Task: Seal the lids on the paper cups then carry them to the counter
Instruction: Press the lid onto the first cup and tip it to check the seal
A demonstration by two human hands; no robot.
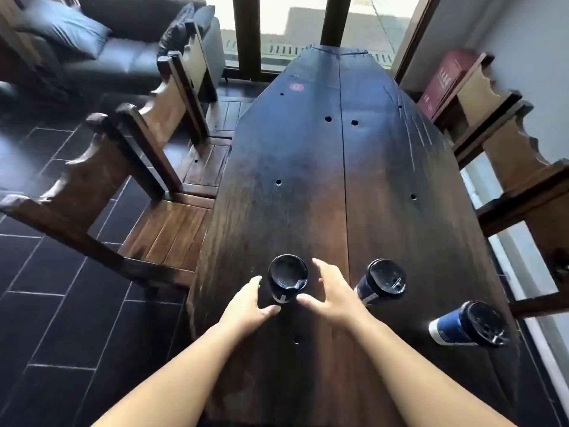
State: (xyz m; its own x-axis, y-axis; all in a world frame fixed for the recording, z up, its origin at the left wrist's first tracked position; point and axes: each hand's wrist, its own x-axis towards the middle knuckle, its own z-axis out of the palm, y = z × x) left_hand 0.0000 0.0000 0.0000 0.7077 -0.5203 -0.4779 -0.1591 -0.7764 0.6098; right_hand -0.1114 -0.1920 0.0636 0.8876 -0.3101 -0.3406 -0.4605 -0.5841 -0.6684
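Three dark blue paper cups with black lids stand on a long dark wooden table (pixel 323 180). The left cup (pixel 286 277) stands between my two hands. My left hand (pixel 249 306) is just left of it, fingers spread and relaxed, a small gap to the cup. My right hand (pixel 331 291) is just right of it, fingers arched around but not gripping. The middle cup (pixel 380 280) and the right cup (pixel 469 323) stand further right, near the table's right edge.
Wooden chairs (pixel 129 180) line the table's left side, and more chairs (pixel 508 155) stand on the right by the wall. A dark sofa (pixel 117 53) sits at the back left. A red box (pixel 443 78) rests at the far right. Dark tiled floor (pixel 61 303) lies to the left.
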